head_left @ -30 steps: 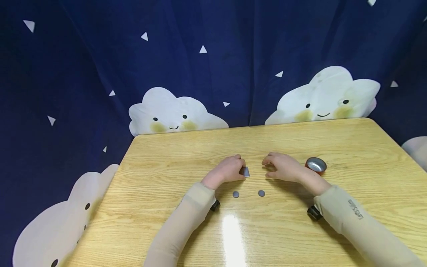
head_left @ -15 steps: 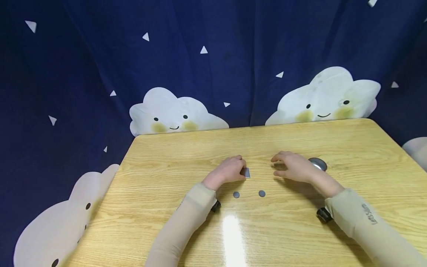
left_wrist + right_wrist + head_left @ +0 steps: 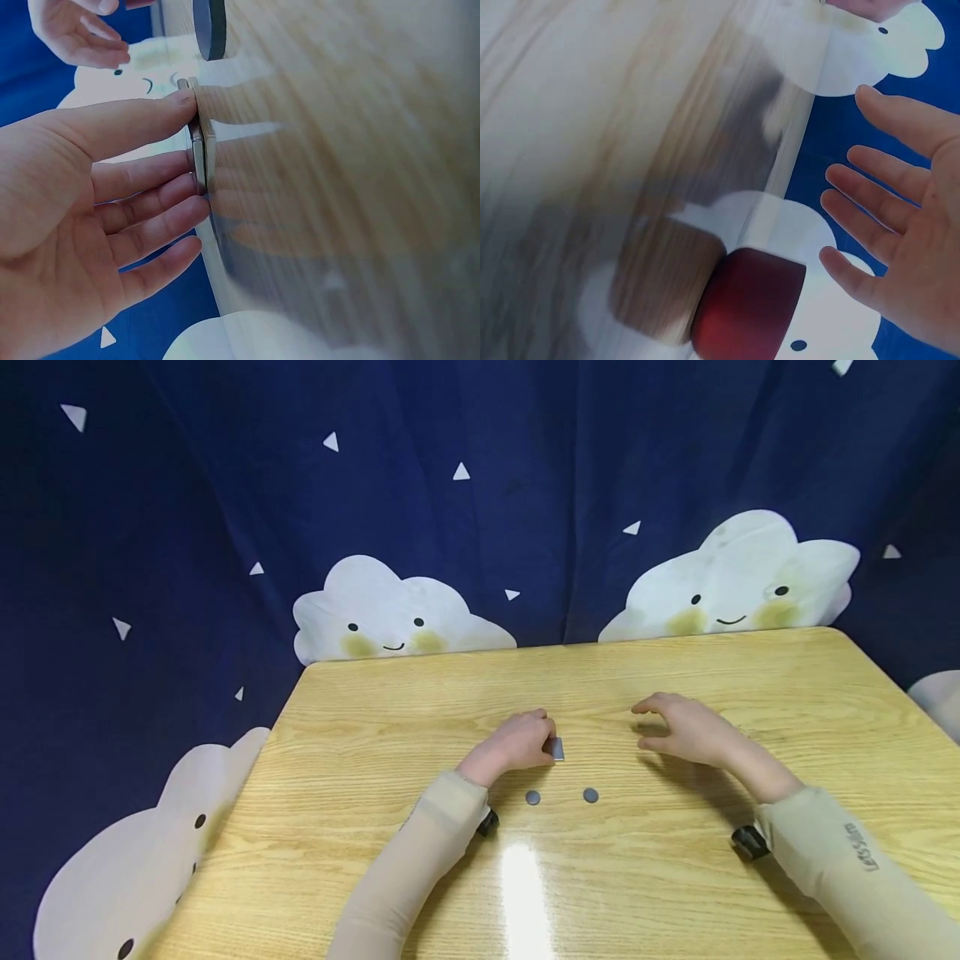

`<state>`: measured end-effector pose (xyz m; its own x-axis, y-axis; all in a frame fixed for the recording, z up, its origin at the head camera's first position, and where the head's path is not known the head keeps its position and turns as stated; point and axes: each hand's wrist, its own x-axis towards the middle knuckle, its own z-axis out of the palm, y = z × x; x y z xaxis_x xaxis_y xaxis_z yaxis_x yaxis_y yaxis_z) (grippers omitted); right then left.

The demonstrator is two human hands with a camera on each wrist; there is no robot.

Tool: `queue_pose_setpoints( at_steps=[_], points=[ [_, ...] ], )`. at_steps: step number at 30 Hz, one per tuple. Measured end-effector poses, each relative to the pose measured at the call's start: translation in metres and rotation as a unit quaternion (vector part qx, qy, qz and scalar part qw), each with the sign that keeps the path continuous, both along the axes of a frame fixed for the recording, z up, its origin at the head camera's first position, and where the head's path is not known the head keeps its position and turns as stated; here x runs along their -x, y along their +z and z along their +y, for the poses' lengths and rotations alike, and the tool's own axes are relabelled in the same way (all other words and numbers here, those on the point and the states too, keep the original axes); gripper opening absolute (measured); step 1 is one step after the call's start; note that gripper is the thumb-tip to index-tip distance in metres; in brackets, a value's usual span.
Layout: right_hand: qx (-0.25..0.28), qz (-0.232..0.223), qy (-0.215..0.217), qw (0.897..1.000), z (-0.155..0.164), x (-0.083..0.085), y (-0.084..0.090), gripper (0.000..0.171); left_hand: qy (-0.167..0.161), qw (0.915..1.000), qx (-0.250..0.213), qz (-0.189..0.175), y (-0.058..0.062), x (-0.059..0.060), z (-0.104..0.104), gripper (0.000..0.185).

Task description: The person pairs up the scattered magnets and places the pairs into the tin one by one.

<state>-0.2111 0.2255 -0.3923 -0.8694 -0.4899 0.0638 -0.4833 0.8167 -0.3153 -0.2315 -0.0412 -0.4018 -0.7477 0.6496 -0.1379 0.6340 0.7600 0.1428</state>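
In the head view my left hand (image 3: 519,742) is low over the middle of the table. Its thumb and fingers pinch a thin, flat grey rectangular piece (image 3: 558,749) at its edges. Close up in the left wrist view, the piece (image 3: 199,139) shows doubled edges; I cannot tell whether that is a second layer or a reflection. My right hand (image 3: 690,730) hovers to the right, fingers spread and holding nothing. Near it in the right wrist view stands a small red bowl (image 3: 751,304), which my right hand and forearm hide in the head view.
Two small grey discs (image 3: 532,797) (image 3: 591,795) lie on the wooden table (image 3: 360,710), nearer to me than the hands. A dark blue curtain (image 3: 420,485) with clouds hangs behind the table's far edge.
My right hand has moved to the right, away from the left hand, and now covers the red bowl in the head view. The left hand and the grey piece have stayed in place.
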Motion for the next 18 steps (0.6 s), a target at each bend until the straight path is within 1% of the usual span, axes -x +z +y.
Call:
queue_pose_setpoints(
  at_steps=[5, 9, 13, 18],
  points=[
    [0.001, 0.007, 0.001, 1.0, 0.008, -0.001, 0.001, 0.051, 0.0, 1.0, -0.001, 0.004, 0.001, 0.0, -0.001, 0.014],
    [-0.003, 0.009, -0.009, 1.0, 0.015, -0.003, 0.001, 0.054, -0.003, 1.0, 0.001, 0.007, 0.002, 0.0, -0.001, 0.011],
    [0.0, -0.001, -0.021, 1.0, 0.022, -0.004, 0.003, 0.057, -0.003, 1.0, 0.008, -0.002, 0.002, 0.001, 0.001, 0.01],
    [-0.003, -0.016, -0.027, 0.999, 0.029, -0.005, 0.005, 0.059, -0.005, 0.9996, 0.022, -0.015, 0.002, 0.006, 0.002, 0.014]
  ],
)
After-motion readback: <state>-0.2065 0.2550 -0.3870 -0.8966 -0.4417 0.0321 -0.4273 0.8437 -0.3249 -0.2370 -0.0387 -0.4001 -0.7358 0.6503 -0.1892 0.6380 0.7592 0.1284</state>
